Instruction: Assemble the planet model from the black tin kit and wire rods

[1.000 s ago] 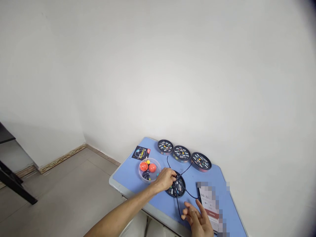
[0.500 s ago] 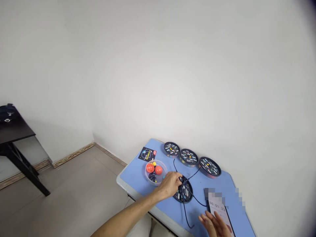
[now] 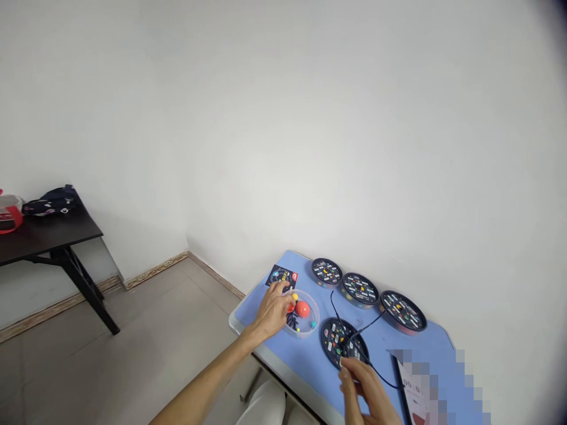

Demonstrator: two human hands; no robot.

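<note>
My left hand reaches over the left rim of a clear round container, its fingers apart and partly covering one of two red balls. A yellow ball, a small blue ball and some black pieces lie inside too. At the near side of a dark round disc printed with planets, my right hand has its thumb and fingers pinched together. Whether anything is between them is hidden. Thin black rods spread out from the disc's middle.
Three round tins with planet prints, the nearest one largest, line the wall side of the blue table. A dark printed card lies behind the container. A phone rests at the right. A black table stands far left.
My left hand has left the disc's middle and moved left to the container. My right hand has come left from the phone to the disc, its fingers drawn together. The view has shifted.
</note>
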